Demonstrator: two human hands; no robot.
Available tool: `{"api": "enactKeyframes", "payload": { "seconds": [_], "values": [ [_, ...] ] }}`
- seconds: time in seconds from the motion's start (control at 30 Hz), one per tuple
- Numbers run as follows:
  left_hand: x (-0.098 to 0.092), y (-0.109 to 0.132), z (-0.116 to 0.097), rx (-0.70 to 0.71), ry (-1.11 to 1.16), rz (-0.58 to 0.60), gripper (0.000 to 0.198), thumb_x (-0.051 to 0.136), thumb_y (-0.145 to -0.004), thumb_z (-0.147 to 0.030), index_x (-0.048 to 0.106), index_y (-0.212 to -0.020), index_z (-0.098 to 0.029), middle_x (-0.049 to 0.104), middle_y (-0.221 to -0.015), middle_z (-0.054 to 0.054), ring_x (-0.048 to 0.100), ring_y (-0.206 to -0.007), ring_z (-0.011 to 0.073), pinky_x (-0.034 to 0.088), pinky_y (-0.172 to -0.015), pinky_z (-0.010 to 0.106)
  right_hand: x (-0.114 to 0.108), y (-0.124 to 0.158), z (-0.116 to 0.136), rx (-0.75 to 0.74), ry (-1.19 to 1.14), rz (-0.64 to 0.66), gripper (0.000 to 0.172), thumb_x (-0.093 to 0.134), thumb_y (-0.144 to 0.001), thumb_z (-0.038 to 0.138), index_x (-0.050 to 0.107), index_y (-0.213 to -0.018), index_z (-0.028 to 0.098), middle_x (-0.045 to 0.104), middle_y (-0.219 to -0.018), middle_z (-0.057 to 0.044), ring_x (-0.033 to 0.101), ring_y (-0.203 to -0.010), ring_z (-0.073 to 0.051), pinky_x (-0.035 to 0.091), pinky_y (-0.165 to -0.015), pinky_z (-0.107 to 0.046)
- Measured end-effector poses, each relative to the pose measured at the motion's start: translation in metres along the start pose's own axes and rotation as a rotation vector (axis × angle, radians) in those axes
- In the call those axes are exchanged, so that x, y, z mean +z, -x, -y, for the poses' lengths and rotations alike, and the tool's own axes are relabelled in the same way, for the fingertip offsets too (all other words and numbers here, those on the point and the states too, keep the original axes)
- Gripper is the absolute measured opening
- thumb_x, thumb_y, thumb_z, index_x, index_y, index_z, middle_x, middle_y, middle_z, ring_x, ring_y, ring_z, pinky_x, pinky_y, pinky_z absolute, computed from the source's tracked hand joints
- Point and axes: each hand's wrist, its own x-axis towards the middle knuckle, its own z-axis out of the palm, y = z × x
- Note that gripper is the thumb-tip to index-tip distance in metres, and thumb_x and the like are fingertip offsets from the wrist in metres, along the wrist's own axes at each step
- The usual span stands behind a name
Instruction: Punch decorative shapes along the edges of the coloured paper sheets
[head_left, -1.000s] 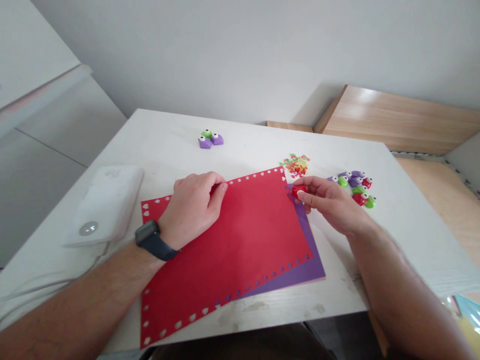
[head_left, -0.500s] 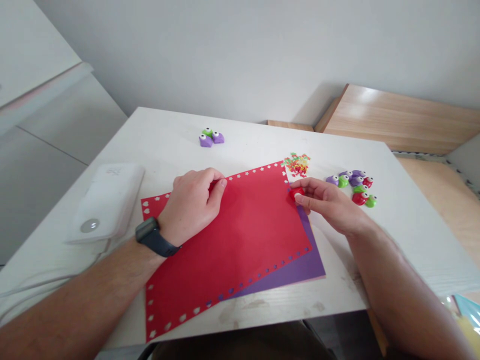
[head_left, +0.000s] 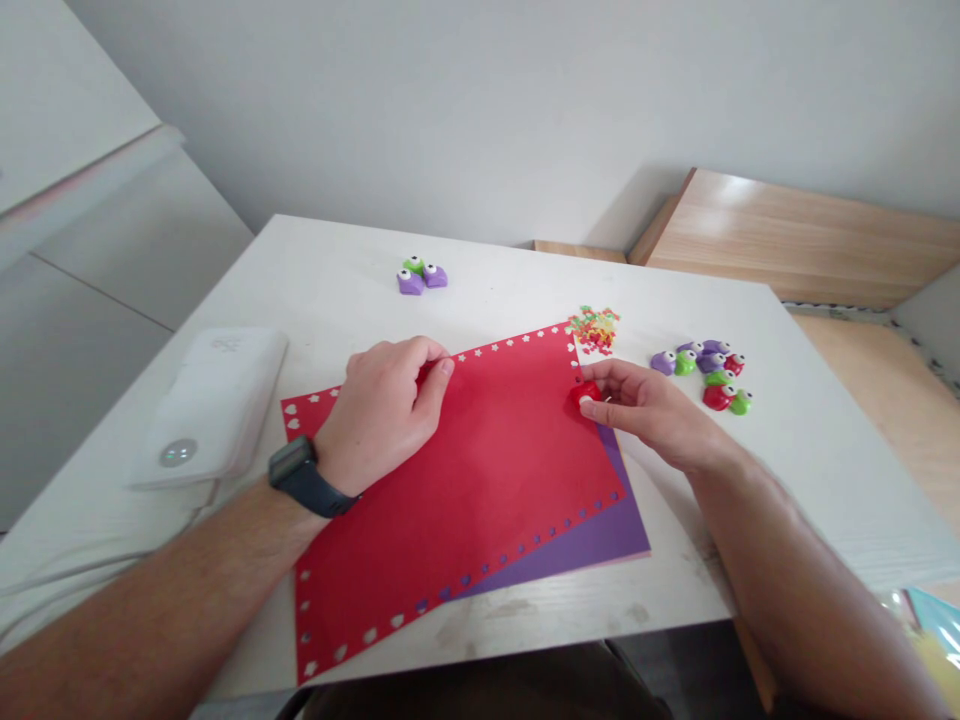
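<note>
A red paper sheet (head_left: 487, 470) with punched shapes along its edges lies on the white table (head_left: 337, 290), over a purple sheet (head_left: 600, 535). My left hand (head_left: 386, 410), with a dark watch on the wrist, pinches the sheet's far edge with curled fingers. My right hand (head_left: 649, 410) holds a small red paper punch (head_left: 585, 392) against the sheet's right edge near the far corner. Beside that corner sits a heap of coloured punched bits (head_left: 594, 328).
Several purple, green and red punches (head_left: 705, 372) are grouped to the right of my right hand. Three more punches (head_left: 421, 274) sit at the far middle. A white device (head_left: 210, 400) with a cable lies at the left. A wooden board (head_left: 795, 235) stands beyond the table.
The red sheet has turned slightly under my left hand. My right hand has slid the red punch a little left and nearer, onto the sheet's right edge.
</note>
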Motion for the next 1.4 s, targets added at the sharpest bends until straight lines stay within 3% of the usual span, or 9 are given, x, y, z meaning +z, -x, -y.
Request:
{"api": "enactKeyframes", "payload": {
  "seconds": [0.43, 0.67, 1.4],
  "values": [
    [-0.0017, -0.0001, -0.0016, 0.004, 0.004, 0.008, 0.024, 0.044, -0.104, -0.037, 0.063, -0.099, -0.023, 0.072, -0.092, 0.006, 0.065, -0.09, 0.0273, 0.047, -0.084, 0.041, 0.0006, -0.0018, -0.0028, -0.017, 0.004, 0.017, 0.041, 0.086, -0.085, 0.044, 0.074, -0.118, 0.023, 0.079, -0.112, -0.007, 0.072, -0.092, -0.019, 0.059, -0.085, -0.036],
    [-0.0013, 0.0005, -0.0004, 0.012, 0.011, 0.003, 0.024, 0.045, -0.104, -0.037, 0.063, -0.1, -0.023, 0.074, -0.096, 0.007, 0.066, -0.093, 0.0273, 0.048, -0.088, 0.042, 0.0027, -0.003, -0.0013, 0.004, -0.03, -0.029, 0.044, 0.091, -0.077, 0.043, 0.075, -0.113, 0.022, 0.08, -0.106, -0.006, 0.072, -0.089, -0.019, 0.059, -0.085, -0.036],
    [-0.0023, -0.0004, -0.0023, -0.002, 0.003, 0.01, 0.025, 0.044, -0.104, -0.039, 0.062, -0.098, -0.023, 0.072, -0.092, 0.006, 0.065, -0.091, 0.0267, 0.048, -0.086, 0.04, 0.0016, -0.002, -0.002, -0.002, 0.004, 0.005, 0.041, 0.089, -0.081, 0.041, 0.074, -0.114, 0.021, 0.079, -0.106, -0.006, 0.071, -0.086, -0.018, 0.058, -0.08, -0.035]
  ]
}}
